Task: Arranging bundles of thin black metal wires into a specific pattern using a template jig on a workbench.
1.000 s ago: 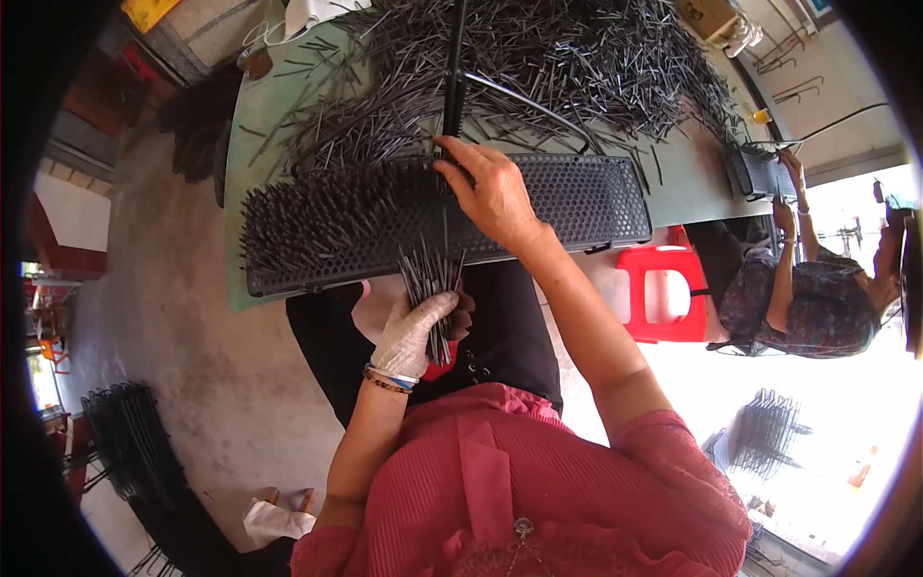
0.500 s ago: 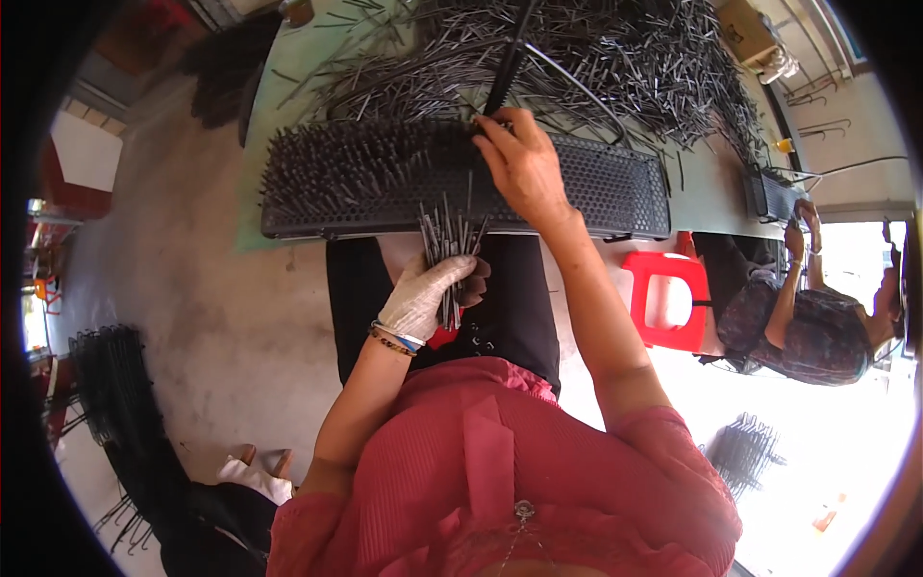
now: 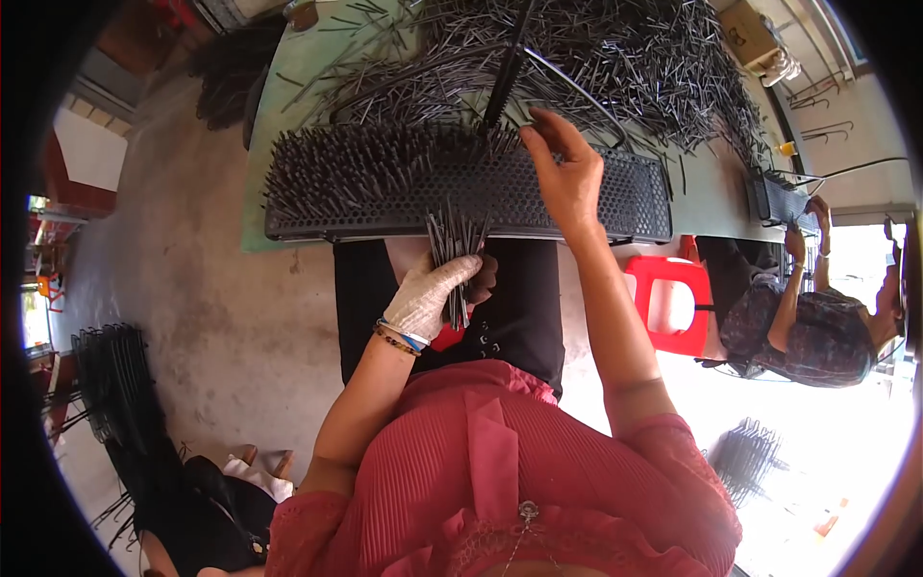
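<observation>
My left hand, in a pale glove, is closed round a bundle of thin black sticks that fan out above the fist. My bare right hand hovers over the perforated black rack, fingers apart, with nothing visible in them. Upright black sticks stand densely in the rack's holes on its left side and along its far edge toward the middle. On the right, its holes show bare. A dark toothed bar rises at a slant from behind the rack.
Loose black sticks lie heaped on the green table behind the rack. To the right are a red stool and a co-worker at another black rack. Black wire hooks hang at lower left, near another person.
My right hand has drawn back to the right from the rack's middle, and its fingers have spread. My left hand still holds the bundle in nearly the same place.
</observation>
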### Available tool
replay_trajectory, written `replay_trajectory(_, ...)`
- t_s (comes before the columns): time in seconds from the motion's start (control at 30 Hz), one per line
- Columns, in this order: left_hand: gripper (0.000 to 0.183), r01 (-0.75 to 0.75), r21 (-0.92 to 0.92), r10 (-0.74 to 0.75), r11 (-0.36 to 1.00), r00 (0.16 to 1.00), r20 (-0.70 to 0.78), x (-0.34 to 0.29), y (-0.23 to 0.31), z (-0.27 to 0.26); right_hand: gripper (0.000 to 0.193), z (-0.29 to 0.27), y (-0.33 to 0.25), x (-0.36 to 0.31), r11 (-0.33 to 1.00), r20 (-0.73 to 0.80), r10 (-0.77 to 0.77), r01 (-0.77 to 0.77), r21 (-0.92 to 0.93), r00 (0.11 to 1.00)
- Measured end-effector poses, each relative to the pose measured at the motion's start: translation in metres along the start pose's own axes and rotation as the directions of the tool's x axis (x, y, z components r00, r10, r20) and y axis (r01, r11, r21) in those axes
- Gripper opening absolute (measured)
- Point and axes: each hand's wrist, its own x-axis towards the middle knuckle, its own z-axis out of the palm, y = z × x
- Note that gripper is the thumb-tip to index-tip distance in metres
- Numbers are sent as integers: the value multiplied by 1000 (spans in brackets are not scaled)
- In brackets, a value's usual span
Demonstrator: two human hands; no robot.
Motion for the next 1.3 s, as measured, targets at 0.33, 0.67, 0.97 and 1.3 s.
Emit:
replay_trajectory(0.33, 23, 146, -31, -149, 989, 984, -98, -4, 16, 11, 21, 18, 19, 3, 852, 151, -417, 443, -278, 896)
replay_trajectory(0.67, 23, 54, -11, -55, 998, 996, -65, 3, 3, 2, 16, 20, 12, -1, 776, 207, -476, 519, -357, 855)
replay_trajectory(0.97, 24, -21, -53, 19, 998, 998, -53, -1, 8, 5, 28, -5, -23, -37, 963, 520, 268, -241, -122, 811)
replay_trajectory(1.3, 22, 7, -67, -16, 998, 991, -130, 0, 4, 1, 20, 2, -15, -28, 938, 358, 280, -332, 94, 891)
